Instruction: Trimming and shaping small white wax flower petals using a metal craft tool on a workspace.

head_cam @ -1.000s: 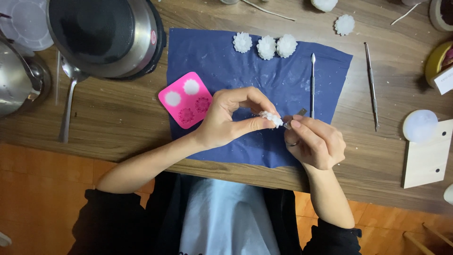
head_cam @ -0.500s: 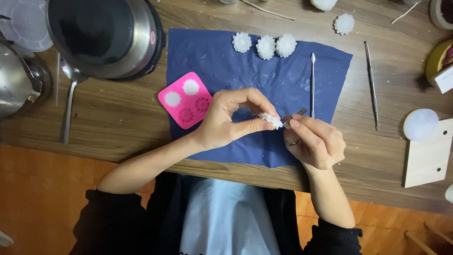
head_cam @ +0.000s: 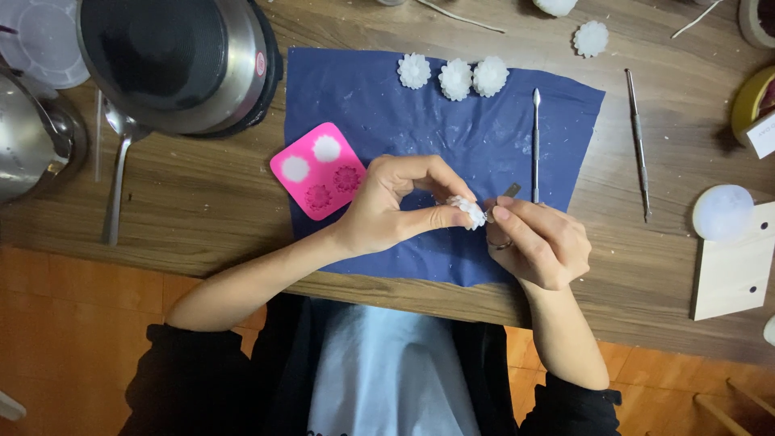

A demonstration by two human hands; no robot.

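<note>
Left hand (head_cam: 387, 206): fingertips pinch a small white wax flower (head_cam: 470, 211) above the blue mat (head_cam: 387, 105).
Right hand (head_cam: 537, 242): closed on a thin metal tool (head_cam: 510, 191), touching the flower.
Pink mould (head_cam: 319, 171): on the mat, left of both hands.

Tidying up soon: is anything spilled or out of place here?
Only white flecks and smears scattered over the dark blue mat. One white flower-shaped piece lies off it on the wooden table, apart from the row of three.
</note>
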